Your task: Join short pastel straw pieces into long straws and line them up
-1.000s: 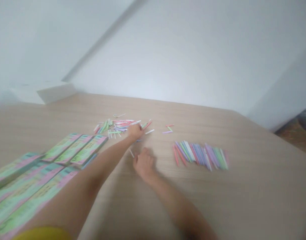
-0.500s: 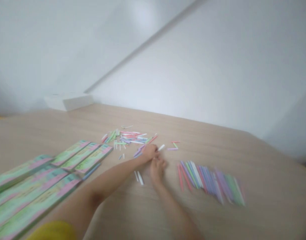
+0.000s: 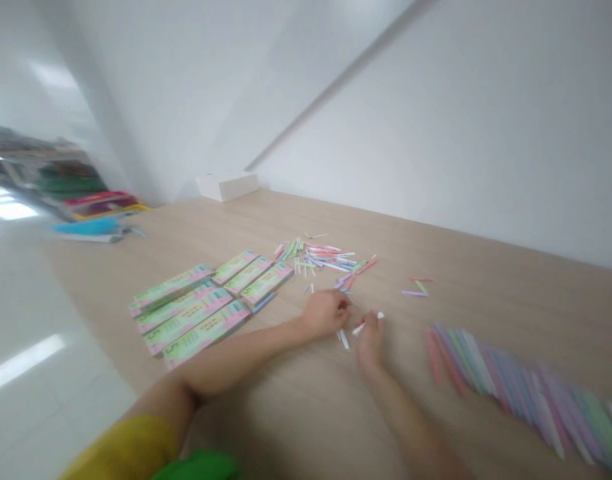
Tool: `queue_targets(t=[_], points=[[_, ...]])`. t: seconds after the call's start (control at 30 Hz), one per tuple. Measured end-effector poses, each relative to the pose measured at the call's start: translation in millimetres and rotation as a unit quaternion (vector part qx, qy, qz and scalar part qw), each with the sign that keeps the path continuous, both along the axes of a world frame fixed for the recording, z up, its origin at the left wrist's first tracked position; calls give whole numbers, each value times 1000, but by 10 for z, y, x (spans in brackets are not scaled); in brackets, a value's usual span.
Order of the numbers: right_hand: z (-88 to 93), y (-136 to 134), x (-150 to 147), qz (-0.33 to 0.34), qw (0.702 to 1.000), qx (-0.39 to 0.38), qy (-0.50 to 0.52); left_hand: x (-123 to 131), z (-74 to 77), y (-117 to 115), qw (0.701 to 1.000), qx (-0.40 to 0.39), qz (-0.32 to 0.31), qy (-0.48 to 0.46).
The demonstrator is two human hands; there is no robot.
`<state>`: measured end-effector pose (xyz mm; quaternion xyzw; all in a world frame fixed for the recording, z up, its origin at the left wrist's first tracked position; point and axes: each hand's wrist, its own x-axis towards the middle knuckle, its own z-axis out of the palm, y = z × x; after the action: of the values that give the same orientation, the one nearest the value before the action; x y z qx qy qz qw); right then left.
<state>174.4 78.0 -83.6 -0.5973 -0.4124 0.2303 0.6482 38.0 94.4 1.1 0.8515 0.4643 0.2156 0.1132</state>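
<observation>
My left hand (image 3: 326, 312) rests on the wooden table (image 3: 486, 293) with its fingers curled, just in front of a scattered heap of short pastel sticks (image 3: 326, 257). My right hand (image 3: 370, 337) lies beside it, fingers closed on a white stick (image 3: 380, 315); two more white sticks (image 3: 349, 335) lie between the hands. A tidy row of longer pastel sticks (image 3: 516, 387) stretches to the right of my right hand. What my left hand holds, if anything, is hidden.
Several green-and-pink flat boxes (image 3: 206, 303) lie side by side on the left of the table. A white box (image 3: 227, 185) sits at the far corner by the wall. Three loose sticks (image 3: 419, 287) lie apart. Coloured clutter (image 3: 81, 207) lies on the floor at left.
My left hand has drawn back from the scattered heap towards me and met my right hand. The camera has swung left, showing the floor and the clutter.
</observation>
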Motion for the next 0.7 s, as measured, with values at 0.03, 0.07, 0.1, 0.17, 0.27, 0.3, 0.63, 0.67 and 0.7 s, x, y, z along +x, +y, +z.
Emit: queue_targets(t=[0.03,0.07,0.1,0.17,0.27,0.3,0.63,0.67,0.7], points=[[5,-16,0,-24,1000,-5,-15,-92,7,87,998,-17,60,12],[14,-26,9,-51,998,-10,-33,-184,4,188,991,-37,121,40],[27,-31,29,-76,996,-11,-55,-273,-9,295,978,-60,186,74],[61,-27,99,-113,989,0,-101,-424,-61,486,960,-86,243,105],[106,16,244,-143,976,27,-162,-547,-167,634,948,-94,276,125],[112,39,291,-149,972,34,-178,-562,-200,646,948,-91,278,129],[26,166,388,-159,959,24,-232,-587,-400,747,963,-63,227,133],[27,160,379,-152,959,23,-238,-582,-414,779,964,-66,223,131],[29,154,373,-147,959,23,-243,-575,-425,811,965,-69,218,129]])
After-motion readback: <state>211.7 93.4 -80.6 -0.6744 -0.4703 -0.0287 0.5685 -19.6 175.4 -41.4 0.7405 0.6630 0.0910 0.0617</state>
